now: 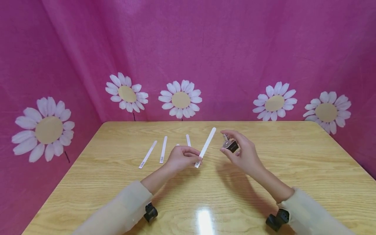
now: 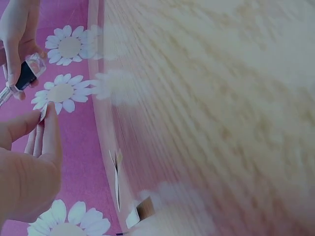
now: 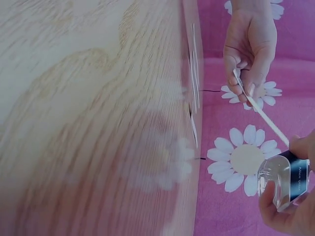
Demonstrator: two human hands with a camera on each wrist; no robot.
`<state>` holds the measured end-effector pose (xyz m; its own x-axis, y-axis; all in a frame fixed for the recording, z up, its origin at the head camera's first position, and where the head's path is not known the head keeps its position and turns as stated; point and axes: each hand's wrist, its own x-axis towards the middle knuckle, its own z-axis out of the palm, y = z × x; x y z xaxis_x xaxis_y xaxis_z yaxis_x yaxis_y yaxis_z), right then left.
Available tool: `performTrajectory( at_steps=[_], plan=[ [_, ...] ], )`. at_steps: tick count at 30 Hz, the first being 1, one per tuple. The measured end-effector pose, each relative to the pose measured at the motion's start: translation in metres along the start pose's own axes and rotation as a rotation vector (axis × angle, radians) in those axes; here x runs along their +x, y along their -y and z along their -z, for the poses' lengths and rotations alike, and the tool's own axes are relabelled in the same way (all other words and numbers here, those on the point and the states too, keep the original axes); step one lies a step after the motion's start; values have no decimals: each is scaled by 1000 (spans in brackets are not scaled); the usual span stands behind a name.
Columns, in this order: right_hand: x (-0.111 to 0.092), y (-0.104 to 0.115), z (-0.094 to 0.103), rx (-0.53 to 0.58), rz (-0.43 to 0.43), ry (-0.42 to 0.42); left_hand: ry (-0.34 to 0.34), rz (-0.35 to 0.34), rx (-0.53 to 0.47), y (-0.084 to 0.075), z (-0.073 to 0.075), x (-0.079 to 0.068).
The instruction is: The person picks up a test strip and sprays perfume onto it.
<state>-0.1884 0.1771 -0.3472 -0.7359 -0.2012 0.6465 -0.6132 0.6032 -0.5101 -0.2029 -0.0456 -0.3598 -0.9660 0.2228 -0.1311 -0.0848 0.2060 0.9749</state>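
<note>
My left hand (image 1: 181,159) pinches the lower, printed end of a white paper test strip (image 1: 208,142) between thumb and fingers, and the strip slants up to the right above the table. Just right of it, my right hand (image 1: 246,152) grips a small clear glass perfume bottle (image 1: 233,146) with a black label, tilted with its sprayer top toward the strip. The index finger lies at the sprayer. In the right wrist view the bottle (image 3: 275,179) shows its rounded glass base, with fingers around it; the strip (image 3: 268,120) reaches toward it, apart from its glass or behind it, I cannot tell.
Several more white strips lie on the wooden table (image 1: 117,195): one strip (image 1: 148,154) at the far left, another strip (image 1: 163,149) beside it, and a strip (image 1: 188,140) partly behind my left hand. A pink curtain (image 1: 223,49) with daisies hangs behind the table.
</note>
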Motion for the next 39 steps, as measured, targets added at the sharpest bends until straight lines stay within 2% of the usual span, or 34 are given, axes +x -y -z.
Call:
performTrajectory(
  at_steps=[7, 15, 24, 39],
  plan=[
    [2, 4, -4, 31, -22, 13, -5, -11, -113, -1, 0, -2],
    [5, 7, -6, 37, -11, 15, 62, -37, -154, 2, 1, -4],
    [6, 6, -9, 29, -14, 18, 43, 39, -206, 5, -1, 0],
    [9, 8, -15, 36, -10, 26, 32, 97, -258, 11, -2, 2]
  ],
)
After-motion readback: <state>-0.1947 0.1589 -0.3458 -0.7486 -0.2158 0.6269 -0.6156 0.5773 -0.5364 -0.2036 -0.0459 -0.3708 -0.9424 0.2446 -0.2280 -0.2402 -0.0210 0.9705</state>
